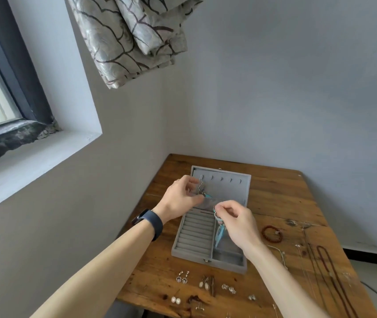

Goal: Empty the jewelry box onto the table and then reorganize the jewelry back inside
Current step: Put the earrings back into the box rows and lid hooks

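Note:
An open grey velvet jewelry box [192, 246] lies on the wooden table [281, 203], its lid flat behind with a row of hooks. Over the lid, my left hand [180, 198] pinches a turquoise dangling earring [203, 191] near the leftmost hook. My right hand [238, 221] pinches a second turquoise feather earring [219, 230], which hangs over the box's right compartment. The ring rolls at the box's left hold nothing visible.
Pairs of small earrings [181, 277] lie along the table's front edge. A red bead bracelet [272, 234] and long thin necklaces [327, 267] lie at the right. Walls stand close on the left and behind. A curtain hangs above.

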A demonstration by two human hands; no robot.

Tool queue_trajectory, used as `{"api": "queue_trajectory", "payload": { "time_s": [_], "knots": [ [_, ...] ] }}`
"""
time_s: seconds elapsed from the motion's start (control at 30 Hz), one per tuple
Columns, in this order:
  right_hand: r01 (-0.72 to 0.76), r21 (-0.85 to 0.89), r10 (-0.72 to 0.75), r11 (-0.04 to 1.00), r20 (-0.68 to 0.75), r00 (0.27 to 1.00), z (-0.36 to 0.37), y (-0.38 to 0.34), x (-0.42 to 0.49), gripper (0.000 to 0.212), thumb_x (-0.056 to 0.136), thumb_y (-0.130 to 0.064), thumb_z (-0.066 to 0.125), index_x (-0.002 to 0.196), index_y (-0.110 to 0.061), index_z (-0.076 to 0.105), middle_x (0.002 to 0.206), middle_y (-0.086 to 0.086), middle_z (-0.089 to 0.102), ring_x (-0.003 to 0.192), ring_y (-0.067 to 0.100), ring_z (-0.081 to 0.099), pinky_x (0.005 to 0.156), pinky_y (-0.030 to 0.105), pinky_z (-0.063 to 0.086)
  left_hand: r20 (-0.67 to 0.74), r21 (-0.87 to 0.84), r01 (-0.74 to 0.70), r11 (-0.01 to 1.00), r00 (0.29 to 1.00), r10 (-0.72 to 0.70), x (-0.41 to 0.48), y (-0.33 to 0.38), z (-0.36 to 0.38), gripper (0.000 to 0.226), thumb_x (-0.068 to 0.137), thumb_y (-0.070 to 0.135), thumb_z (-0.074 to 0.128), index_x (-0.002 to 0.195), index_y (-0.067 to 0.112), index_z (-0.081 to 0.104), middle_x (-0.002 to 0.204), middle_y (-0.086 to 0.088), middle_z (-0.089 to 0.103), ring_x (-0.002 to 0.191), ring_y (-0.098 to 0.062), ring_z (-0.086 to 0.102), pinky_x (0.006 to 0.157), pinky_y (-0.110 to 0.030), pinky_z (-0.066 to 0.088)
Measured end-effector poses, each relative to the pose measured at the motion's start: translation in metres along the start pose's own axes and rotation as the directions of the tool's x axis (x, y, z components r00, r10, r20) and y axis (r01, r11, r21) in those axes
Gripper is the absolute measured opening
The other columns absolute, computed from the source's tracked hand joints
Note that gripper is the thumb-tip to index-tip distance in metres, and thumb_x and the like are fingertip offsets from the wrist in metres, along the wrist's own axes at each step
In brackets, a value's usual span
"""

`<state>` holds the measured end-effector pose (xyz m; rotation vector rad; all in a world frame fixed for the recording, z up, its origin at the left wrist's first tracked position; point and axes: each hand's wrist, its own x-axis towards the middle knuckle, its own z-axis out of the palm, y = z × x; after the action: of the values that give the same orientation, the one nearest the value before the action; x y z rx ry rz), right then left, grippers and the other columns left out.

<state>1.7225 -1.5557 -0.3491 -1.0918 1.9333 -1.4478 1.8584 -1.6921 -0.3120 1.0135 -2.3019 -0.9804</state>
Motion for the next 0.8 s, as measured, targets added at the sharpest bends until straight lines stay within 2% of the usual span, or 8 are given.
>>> {"api": "queue_trajectory", "payload": {
  "time_s": [0.07, 0.17, 0.23, 0.3, 0.4, 0.47, 0.63, 0.8],
  "knots": [
    [-0.026, 0.016, 0.026, 1.000, -0.022, 0.999, 0.001, 0.004, 0.021, 0.008, 0.095, -0.028, 0.065, 0.097, -0.026, 0.072, 0.090, -0.014, 0.071, 0.081, -0.004, 0.065, 0.061, 0.007, 0.046, -0.048, -0.043, 0.096, 0.994, 0.994, -0.098, 0.024, -0.016, 0.002, 0.061, 0.086, 0.033, 0.074, 0.140, 0.025, 0.046, 0.132, -0.002, 0.050, 0.113, -0.017, 0.054, 0.085, -0.023, 0.046],
    [-0.059, 0.017, 0.059, 0.998, -0.055, 0.997, 0.006, 0.007, 0.056, 0.008, 0.095, -0.029, 0.064, 0.096, -0.025, 0.071, 0.087, -0.012, 0.071, 0.073, -0.002, 0.067, 0.058, 0.010, 0.049, -0.046, -0.100, 0.179, 0.979, 0.982, -0.184, 0.060, -0.032, 0.007, 0.079, 0.085, 0.032, 0.075, 0.151, 0.028, 0.031, 0.151, -0.010, 0.037, 0.134, -0.026, 0.044, 0.104, -0.033, 0.044],
    [-0.081, 0.021, 0.083, 0.996, -0.069, 0.994, 0.014, 0.008, 0.079, 0.008, 0.096, -0.029, 0.063, 0.093, -0.026, 0.070, 0.085, -0.010, 0.071, 0.069, 0.003, 0.070, 0.062, 0.019, 0.056, -0.032, -0.103, 0.200, 0.974, 0.978, -0.204, 0.082, -0.037, 0.011, 0.086, 0.086, 0.031, 0.074, 0.155, 0.029, 0.022, 0.156, -0.012, 0.031, 0.140, -0.029, 0.037, 0.110, -0.038, 0.038],
    [-0.099, 0.039, 0.102, 0.994, -0.077, 0.992, 0.022, 0.009, 0.097, 0.007, 0.096, -0.028, 0.063, 0.094, -0.024, 0.069, 0.088, -0.008, 0.071, 0.067, 0.005, 0.072, 0.058, 0.017, 0.055, -0.010, -0.119, 0.218, 0.969, 0.975, -0.220, 0.101, -0.043, 0.014, 0.089, 0.087, 0.027, 0.074, 0.157, 0.028, 0.019, 0.157, -0.011, 0.031, 0.142, -0.030, 0.035, 0.111, -0.039, 0.037],
    [-0.123, 0.059, 0.129, 0.991, -0.098, 0.987, 0.034, 0.010, 0.119, 0.009, 0.096, -0.028, 0.063, 0.099, -0.022, 0.069, 0.089, -0.008, 0.070, 0.066, 0.005, 0.072, 0.051, 0.011, 0.048, 0.049, -0.166, 0.225, 0.960, 0.974, -0.220, 0.121, -0.054, 0.020, 0.086, 0.088, 0.020, 0.073, 0.157, 0.024, 0.022, 0.154, -0.009, 0.039, 0.138, -0.026, 0.042, 0.103, -0.030, 0.039],
    [-0.145, 0.076, 0.153, 0.986, -0.112, 0.982, 0.041, 0.011, 0.129, 0.010, 0.096, -0.028, 0.063, 0.101, -0.021, 0.069, 0.088, -0.008, 0.070, 0.066, 0.005, 0.072, 0.053, 0.012, 0.049, 0.063, -0.170, 0.208, 0.963, 0.978, -0.200, 0.128, -0.060, 0.022, 0.079, 0.088, 0.017, 0.073, 0.154, 0.020, 0.031, 0.148, -0.004, 0.047, 0.134, -0.021, 0.046, 0.098, -0.025, 0.039],
    [-0.181, 0.118, 0.198, 0.976, -0.154, 0.968, 0.058, 0.010, 0.140, 0.008, 0.095, -0.027, 0.065, 0.099, -0.021, 0.069, 0.084, -0.008, 0.070, 0.063, 0.005, 0.071, 0.055, 0.014, 0.052, 0.027, -0.133, 0.129, 0.983, 0.992, -0.127, 0.129, -0.074, 0.021, 0.068, 0.084, 0.023, 0.077, 0.144, 0.020, 0.046, 0.136, 0.002, 0.058, 0.126, -0.016, 0.053, 0.103, -0.034, 0.047],
    [-0.220, 0.126, 0.245, 0.967, -0.228, 0.942, 0.070, 0.004, 0.144, 0.009, 0.092, -0.027, 0.067, 0.096, -0.021, 0.071, 0.082, -0.006, 0.071, 0.065, 0.005, 0.071, 0.056, 0.017, 0.054, -0.011, -0.149, 0.061, 0.987, 0.998, -0.063, 0.125, -0.077, 0.020, 0.064, 0.085, 0.022, 0.078, 0.142, 0.020, 0.049, 0.131, 0.004, 0.060, 0.117, -0.010, 0.054, 0.093, -0.026, 0.049]
  ]
}}
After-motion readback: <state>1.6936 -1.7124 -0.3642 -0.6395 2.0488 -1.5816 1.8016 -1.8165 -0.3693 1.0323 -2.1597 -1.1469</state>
